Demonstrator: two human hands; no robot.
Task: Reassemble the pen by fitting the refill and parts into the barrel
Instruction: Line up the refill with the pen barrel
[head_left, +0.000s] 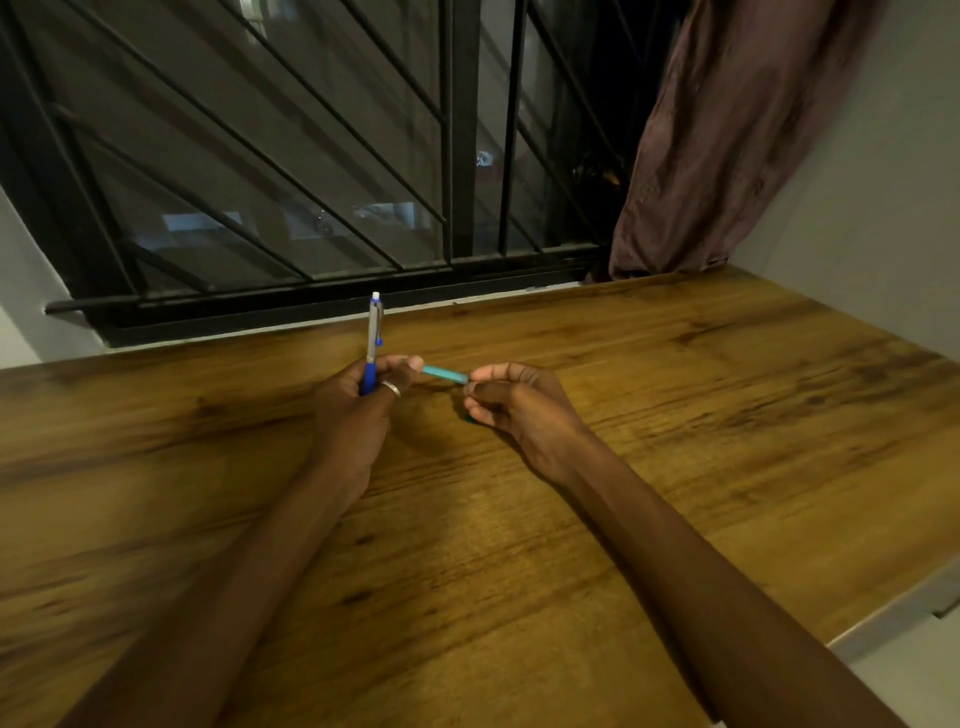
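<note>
My left hand (366, 395) grips a blue and silver click pen (373, 338) upright by its blue lower part, with the white push button at the top and a ring on one finger. A thin teal pen part (444, 373) stretches between the two hands; its left end meets my left thumb and fingers. My right hand (511, 402) pinches the right end of the teal part between thumb and fingertips. A bit of teal also shows under the right hand's fingers. Both hands hover just above the wooden table (675, 415).
The table runs to a window with black metal bars (452, 156) at the back. A brown curtain (727, 145) hangs at the back right beside a pale wall. The table's right edge (883, 613) drops off near a white surface.
</note>
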